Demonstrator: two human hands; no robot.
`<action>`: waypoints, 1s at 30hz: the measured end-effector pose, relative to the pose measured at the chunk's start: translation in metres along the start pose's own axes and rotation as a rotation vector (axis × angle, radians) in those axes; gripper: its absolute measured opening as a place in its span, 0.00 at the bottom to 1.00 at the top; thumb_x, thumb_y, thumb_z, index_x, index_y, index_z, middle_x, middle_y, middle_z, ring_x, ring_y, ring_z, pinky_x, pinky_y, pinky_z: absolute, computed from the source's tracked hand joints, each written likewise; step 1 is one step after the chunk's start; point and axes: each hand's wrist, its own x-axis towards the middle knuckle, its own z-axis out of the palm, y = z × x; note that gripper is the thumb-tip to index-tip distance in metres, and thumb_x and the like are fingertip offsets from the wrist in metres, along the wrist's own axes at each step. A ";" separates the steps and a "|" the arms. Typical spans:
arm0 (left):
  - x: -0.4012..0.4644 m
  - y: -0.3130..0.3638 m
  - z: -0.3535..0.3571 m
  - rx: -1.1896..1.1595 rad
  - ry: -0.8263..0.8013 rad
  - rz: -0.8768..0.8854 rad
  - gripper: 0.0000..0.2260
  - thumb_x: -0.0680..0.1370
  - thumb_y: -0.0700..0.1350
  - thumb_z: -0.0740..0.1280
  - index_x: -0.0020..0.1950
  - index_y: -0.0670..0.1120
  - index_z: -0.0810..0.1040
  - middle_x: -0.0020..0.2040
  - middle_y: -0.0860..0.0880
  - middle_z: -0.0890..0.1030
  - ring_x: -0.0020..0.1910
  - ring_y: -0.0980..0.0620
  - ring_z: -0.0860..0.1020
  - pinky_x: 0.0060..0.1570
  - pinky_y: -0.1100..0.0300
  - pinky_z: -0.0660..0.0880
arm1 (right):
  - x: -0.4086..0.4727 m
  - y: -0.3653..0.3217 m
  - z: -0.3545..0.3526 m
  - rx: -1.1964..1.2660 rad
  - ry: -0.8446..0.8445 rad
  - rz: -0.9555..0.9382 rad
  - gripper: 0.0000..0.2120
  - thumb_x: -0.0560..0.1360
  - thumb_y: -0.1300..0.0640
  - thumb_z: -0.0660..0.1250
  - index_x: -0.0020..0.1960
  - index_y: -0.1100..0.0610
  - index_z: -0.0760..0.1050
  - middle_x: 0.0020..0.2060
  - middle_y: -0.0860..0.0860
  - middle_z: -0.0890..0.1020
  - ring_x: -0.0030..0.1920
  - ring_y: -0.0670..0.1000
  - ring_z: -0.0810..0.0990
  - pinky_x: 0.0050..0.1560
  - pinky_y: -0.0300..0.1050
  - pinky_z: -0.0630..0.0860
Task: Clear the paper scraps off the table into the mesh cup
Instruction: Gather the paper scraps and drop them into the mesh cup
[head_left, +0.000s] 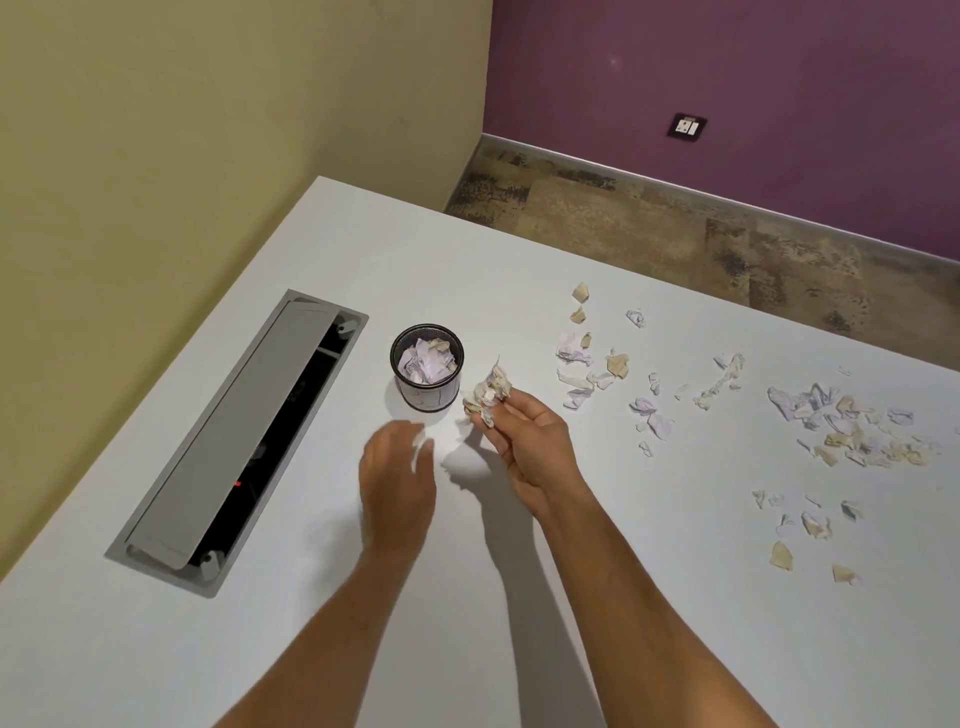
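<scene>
I see a white table (519, 649) from above, and I go across it from left to right. Far left, a grey cable hatch (236, 441) is set into the tabletop, its flap partly raised over a dark slot. Just right of it stands the mesh cup (427, 368), black, round and upright, already holding a heap of lilac, white and tan crumpled paper that reaches near its rim. Below the cup, my left hand (397, 486) hovers palm down; it is blurred, its fingers lie loosely together and gently bent, and something pale shows at the fingertips, but I cannot tell whether it holds a scrap. Just right of the cup, my right hand (524, 447) is raised with fingers curled, pinching a crumpled wad of paper (487, 392) in tan and white; the wad sits beside the cup's right wall, near its rim but not over the opening. Further right, loose paper scraps (597, 364) lie scattered on the table in lilac, white and tan, torn and crinkled, with a denser pile (852, 426) near the right edge and a few pieces below it. Beyond the table are a purple wall and a wall socket (687, 126)
</scene>
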 end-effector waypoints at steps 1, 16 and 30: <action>-0.011 -0.010 0.006 0.044 -0.076 0.031 0.12 0.79 0.45 0.63 0.60 0.41 0.79 0.60 0.44 0.79 0.62 0.42 0.74 0.63 0.48 0.70 | 0.002 -0.001 0.003 -0.023 0.003 -0.008 0.09 0.74 0.71 0.67 0.49 0.60 0.81 0.42 0.54 0.87 0.42 0.50 0.86 0.41 0.36 0.80; -0.032 -0.032 0.027 0.393 -0.414 0.163 0.24 0.82 0.51 0.54 0.76 0.41 0.64 0.77 0.45 0.62 0.78 0.46 0.56 0.76 0.44 0.52 | 0.061 -0.017 0.056 -0.982 0.055 -0.455 0.09 0.70 0.61 0.73 0.50 0.55 0.84 0.36 0.45 0.83 0.37 0.37 0.79 0.42 0.29 0.72; -0.030 -0.031 0.026 0.382 -0.433 0.145 0.26 0.84 0.54 0.53 0.78 0.42 0.59 0.78 0.45 0.62 0.79 0.46 0.54 0.77 0.45 0.47 | 0.092 0.001 0.094 -2.031 -0.262 -0.420 0.08 0.71 0.68 0.64 0.48 0.60 0.76 0.50 0.59 0.77 0.50 0.60 0.78 0.39 0.47 0.68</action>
